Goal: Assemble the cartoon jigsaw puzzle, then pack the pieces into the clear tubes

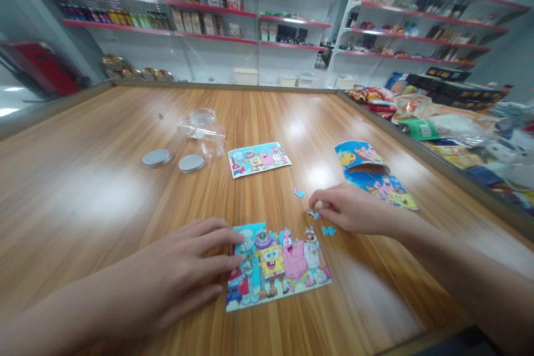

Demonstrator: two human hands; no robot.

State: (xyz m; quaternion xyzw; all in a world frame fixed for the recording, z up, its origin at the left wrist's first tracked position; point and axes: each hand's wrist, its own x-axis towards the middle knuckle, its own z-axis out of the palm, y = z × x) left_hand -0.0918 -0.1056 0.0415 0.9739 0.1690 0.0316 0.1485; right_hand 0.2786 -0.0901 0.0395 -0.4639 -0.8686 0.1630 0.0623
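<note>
A colourful cartoon jigsaw puzzle lies on the wooden table in front of me. My left hand rests flat with its fingers stretched out, fingertips on the puzzle's left edge. My right hand is pinched on a small puzzle piece just beyond the puzzle's upper right corner. Two loose blue pieces lie close by, one beside my right hand and one a little farther off.
A printed reference picture lies mid-table, with a torn blue puzzle bag to the right. Clear plastic jars and two round metal lids sit to the left. Snack packets line the right ledge; stocked shelves stand behind.
</note>
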